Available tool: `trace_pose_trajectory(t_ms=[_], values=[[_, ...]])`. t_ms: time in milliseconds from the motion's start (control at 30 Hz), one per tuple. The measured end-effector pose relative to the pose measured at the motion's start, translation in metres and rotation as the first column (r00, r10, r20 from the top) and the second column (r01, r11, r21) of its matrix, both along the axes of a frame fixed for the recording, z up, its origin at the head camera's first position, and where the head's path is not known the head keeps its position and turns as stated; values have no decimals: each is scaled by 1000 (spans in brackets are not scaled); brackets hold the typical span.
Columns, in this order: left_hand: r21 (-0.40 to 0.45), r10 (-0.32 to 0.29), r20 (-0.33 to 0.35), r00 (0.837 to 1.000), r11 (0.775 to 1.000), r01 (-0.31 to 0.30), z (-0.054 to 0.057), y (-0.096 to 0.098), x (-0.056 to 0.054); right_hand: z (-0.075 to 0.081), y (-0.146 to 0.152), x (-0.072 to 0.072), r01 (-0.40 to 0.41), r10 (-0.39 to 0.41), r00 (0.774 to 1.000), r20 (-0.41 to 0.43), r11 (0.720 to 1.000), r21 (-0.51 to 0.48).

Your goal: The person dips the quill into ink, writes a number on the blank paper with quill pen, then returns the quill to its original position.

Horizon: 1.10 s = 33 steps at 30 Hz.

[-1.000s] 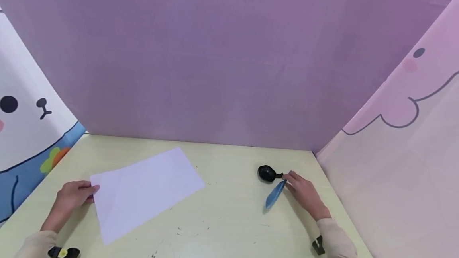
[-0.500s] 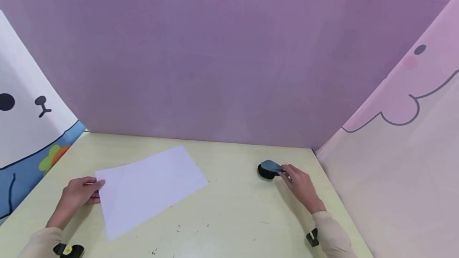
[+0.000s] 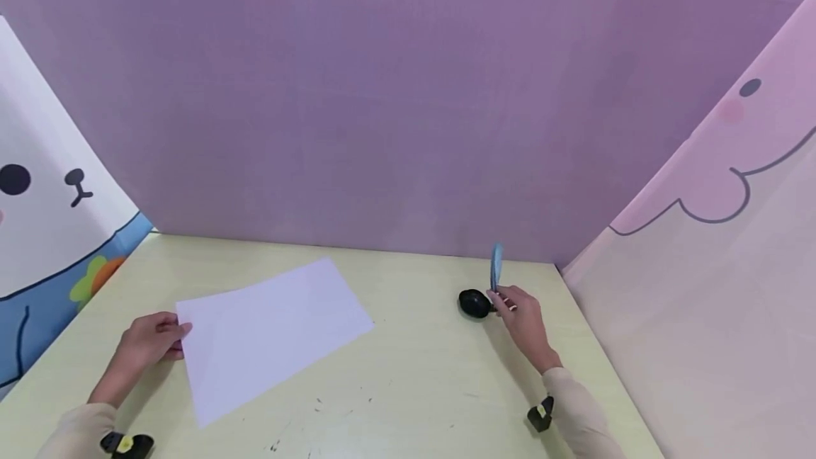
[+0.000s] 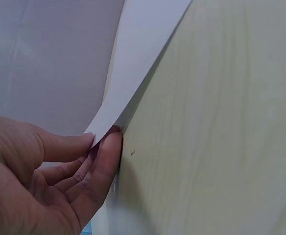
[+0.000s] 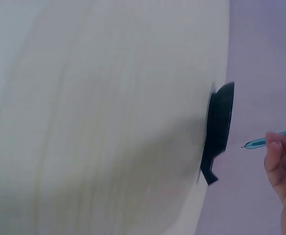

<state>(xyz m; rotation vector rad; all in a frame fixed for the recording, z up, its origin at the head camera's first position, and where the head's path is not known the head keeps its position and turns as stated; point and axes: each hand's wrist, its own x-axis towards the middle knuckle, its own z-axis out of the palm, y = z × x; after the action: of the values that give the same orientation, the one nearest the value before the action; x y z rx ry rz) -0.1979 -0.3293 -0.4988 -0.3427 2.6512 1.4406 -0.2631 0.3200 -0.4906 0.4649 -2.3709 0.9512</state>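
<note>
My left hand [image 3: 148,340] pinches the left edge of a white sheet of paper [image 3: 270,338]. Thumb on top and fingers beneath, it lifts that corner off the table in the left wrist view. At the right, my right hand [image 3: 524,316] holds a blue leaf-shaped pen [image 3: 496,266] between thumb and fingers. The pen's broad end points up in the head view, and its fine tip shows in the right wrist view. Just left of these fingers lies a black rounded thing [image 3: 474,303] with a short stem, on the table and apart from the pen tip in the right wrist view.
The pale wooden table [image 3: 408,374] carries a few dark marks near its front. A purple cloth wall [image 3: 382,126] stands behind it. Printed cartoon panels flank both sides, white and blue at left, pink [image 3: 707,183] at right.
My right hand has lifted the blue pen off the table and swung its broad end from pointing toward me, across the black thing, to upright. The left hand and paper have shifted slightly right.
</note>
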Motion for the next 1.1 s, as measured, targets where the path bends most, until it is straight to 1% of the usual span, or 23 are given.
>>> trace_pose_trajectory(t_ms=[67,167,233,333,433,533,700,833,933,1100], values=[[12,3,9,1000,1000,-3,0,1,0,0,-4,-1,-8,15,998,61,994,-108],[17,12,17,1000,1000,-13,0,2,-1,0,-9,-1,8,31,988,151,968,-252],[20,15,20,1000,1000,-16,0,4,0,-1,-10,-1,29,35,980,197,949,-314],[21,20,18,1000,1000,-20,1,7,1,-1,-12,-2,46,53,965,255,929,-367],[24,14,14,1000,1000,-14,0,9,2,-1,-14,-3,53,70,951,301,922,-383],[38,5,13,1000,999,-5,-2,10,1,-3,-15,-4,68,62,942,330,926,-370],[99,7,35,999,995,-10,-6,8,0,-6,-17,-4,96,18,937,348,946,-309],[113,16,41,999,993,-21,-7,8,0,-8,-17,-4,97,6,939,344,955,-280],[99,21,24,999,995,-23,-8,11,1,-8,-17,-3,104,2,936,353,954,-282],[81,44,-25,999,996,-42,-7,17,2,-9,-15,-3,115,-11,924,383,962,-248]])
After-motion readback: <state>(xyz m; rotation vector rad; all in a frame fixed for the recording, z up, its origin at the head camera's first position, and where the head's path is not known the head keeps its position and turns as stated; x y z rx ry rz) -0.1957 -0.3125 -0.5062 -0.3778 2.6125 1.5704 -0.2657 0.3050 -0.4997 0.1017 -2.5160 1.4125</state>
